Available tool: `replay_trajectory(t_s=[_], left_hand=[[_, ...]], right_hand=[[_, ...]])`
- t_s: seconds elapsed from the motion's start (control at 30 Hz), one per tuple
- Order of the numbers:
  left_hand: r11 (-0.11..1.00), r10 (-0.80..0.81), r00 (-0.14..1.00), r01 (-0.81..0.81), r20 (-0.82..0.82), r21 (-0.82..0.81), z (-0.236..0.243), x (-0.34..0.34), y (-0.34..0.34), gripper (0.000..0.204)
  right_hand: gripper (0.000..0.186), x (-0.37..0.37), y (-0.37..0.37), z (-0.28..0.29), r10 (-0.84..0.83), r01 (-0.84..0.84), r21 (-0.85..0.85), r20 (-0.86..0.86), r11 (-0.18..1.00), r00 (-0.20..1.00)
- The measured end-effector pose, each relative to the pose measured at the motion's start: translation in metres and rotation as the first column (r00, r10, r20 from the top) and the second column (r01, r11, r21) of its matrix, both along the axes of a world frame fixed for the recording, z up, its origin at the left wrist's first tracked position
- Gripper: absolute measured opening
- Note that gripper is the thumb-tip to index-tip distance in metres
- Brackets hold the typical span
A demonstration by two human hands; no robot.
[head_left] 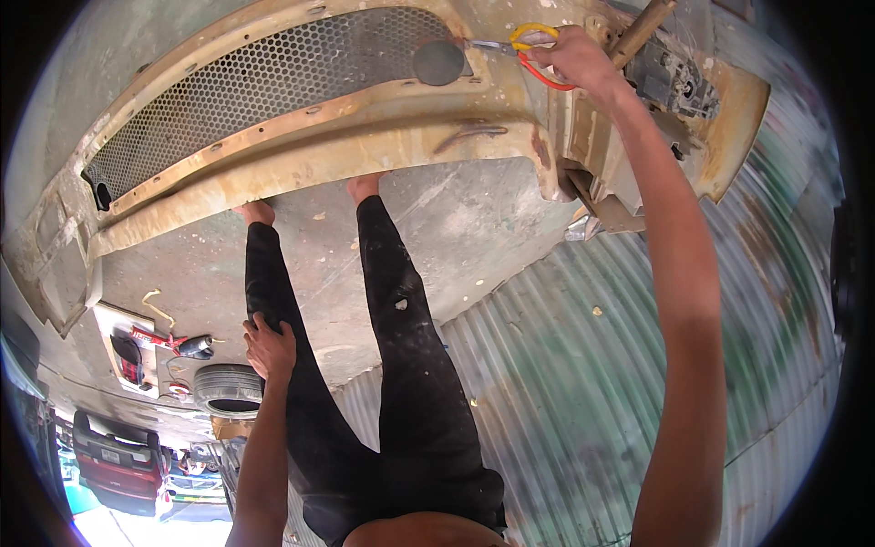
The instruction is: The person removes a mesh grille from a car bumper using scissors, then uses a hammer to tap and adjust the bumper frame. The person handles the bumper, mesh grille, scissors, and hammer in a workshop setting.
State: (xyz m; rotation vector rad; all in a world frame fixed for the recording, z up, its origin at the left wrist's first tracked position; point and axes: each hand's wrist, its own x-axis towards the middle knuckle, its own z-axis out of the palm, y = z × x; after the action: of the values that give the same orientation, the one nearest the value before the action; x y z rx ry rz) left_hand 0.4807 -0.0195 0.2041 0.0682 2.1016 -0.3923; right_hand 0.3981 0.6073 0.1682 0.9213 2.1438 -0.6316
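"The right hand (583,59), how is it set?"

"Raised at the end of a long, nearly straight arm, fingers curled round the handles of the scissors (508,47), one loop yellow, one red. The blades point left, by the right end of the metal mesh (273,77) framed in the worn cream panel (319,146). Whether they are parted, I cannot tell."

"What's near the tips?"

"A round grey disc (438,63), over the mesh's right end."

"And the left hand (270,349)?"

"Lower down, over the left leg of the black trousers (406,365), around the knee, fingers loosely spread."

"Any containers?"

"Beside the tyre (219,406) sits something brown (232,428), perhaps a box; it's too small to tell, contents included. A red-and-black tool (159,339) lies farther left, by a pale-edged board (105,319)."
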Motion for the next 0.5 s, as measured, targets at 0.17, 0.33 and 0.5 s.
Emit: replay_trajectory(t_s=[0.17, 0.33, 0.5], left_hand=[[1.0, 0.003, 1.0, -0.003, 0.004, 0.013, -0.002, -0.001, -0.003, 0.044], [1.0, 0.014, 1.0, -0.014, 0.02, -0.006, -0.001, -0.002, -0.002, 0.045], [1.0, 0.029, 0.999, -0.029, 0.021, 0.006, -0.001, -0.005, -0.002, 0.044]], right_hand=[[0.042, -0.003, 0.003, -0.005, 0.081, -0.078, 0.027, -0.088, 0.997, 0.993], [0.041, -0.012, -0.003, 0.003, 0.039, -0.038, 0.011, -0.041, 0.999, 0.998], [0.04, -0.004, 0.011, -0.004, 0.054, -0.061, -0.051, -0.12, 0.997, 0.991]])
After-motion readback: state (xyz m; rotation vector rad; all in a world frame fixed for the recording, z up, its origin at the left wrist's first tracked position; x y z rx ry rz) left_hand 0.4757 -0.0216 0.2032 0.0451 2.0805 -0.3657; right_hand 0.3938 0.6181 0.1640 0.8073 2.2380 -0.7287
